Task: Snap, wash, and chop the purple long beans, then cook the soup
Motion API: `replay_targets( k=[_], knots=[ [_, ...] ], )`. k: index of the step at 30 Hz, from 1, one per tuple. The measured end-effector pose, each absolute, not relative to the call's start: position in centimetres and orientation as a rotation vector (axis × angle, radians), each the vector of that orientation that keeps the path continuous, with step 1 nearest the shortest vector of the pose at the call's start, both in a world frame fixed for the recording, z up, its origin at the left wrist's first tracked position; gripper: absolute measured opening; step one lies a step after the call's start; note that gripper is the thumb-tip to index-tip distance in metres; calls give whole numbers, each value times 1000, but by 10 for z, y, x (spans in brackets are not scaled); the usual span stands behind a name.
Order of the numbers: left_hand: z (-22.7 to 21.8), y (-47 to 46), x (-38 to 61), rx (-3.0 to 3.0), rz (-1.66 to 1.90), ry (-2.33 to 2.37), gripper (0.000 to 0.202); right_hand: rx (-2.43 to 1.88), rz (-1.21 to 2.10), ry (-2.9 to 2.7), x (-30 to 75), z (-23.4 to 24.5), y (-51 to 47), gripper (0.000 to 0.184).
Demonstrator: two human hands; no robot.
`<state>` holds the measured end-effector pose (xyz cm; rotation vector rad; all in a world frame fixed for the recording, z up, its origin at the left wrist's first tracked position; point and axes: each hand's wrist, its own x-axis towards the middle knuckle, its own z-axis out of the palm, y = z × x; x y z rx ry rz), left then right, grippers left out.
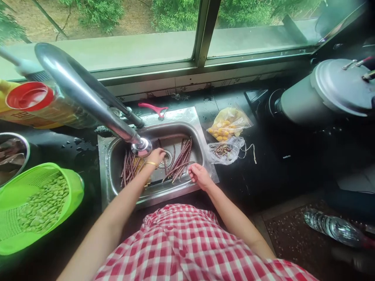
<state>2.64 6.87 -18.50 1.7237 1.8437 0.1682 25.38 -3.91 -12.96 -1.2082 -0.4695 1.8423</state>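
Observation:
A steel sink (193, 128) holds several long purple-red string beans (181, 158) in two bunches. My left hand (156, 156), with a gold bangle at the wrist, reaches into the basin near the drain, fingers curled down among the beans; what they grip is hidden. At the sink's front right rim my right hand (199, 175) has its fingers curled, touching the ends of the right bunch. A chrome faucet (88, 93) arches over the basin, its head just above my left hand.
A green colander of pale broad beans (43, 203) sits left, beside a steel bowl (14, 156). A red peeler (154, 108) lies behind the sink. Two plastic bags (228, 125) lie right; a pressure cooker (331, 89) stands far right. A water bottle (334, 228) lies on the floor.

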Motion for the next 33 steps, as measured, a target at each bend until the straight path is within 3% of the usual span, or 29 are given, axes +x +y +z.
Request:
replay_targets(
  k=[4, 8, 13, 17, 20, 27, 33],
  knots=[
    [-227, 73, 91, 1580, 70, 1897, 31, -1277, 1864, -529, 251, -133, -35, 35],
    [-230, 88, 101, 1531, 79, 1897, 23, -1343, 1851, -559, 254, -136, -30, 34],
    [-180, 73, 88, 1640, 258, 1578, 24, -1406, 1850, -568, 260, -126, -16, 34],
    [-122, 34, 77, 2080, 548, 973, 28, -1392, 2014, -634, 269, -103, -11, 42],
    [-92, 12, 73, 2429, 571, 839, 28, -1372, 2178, -743, 277, -87, -16, 47],
    [-74, -12, 80, 2627, 474, 819, 27, -1333, 2228, -942, 275, -75, -36, 25],
    [-78, -32, 85, 2539, 527, 851, 24, -1318, 2124, -962, 260, -77, -51, 21]
  ],
)
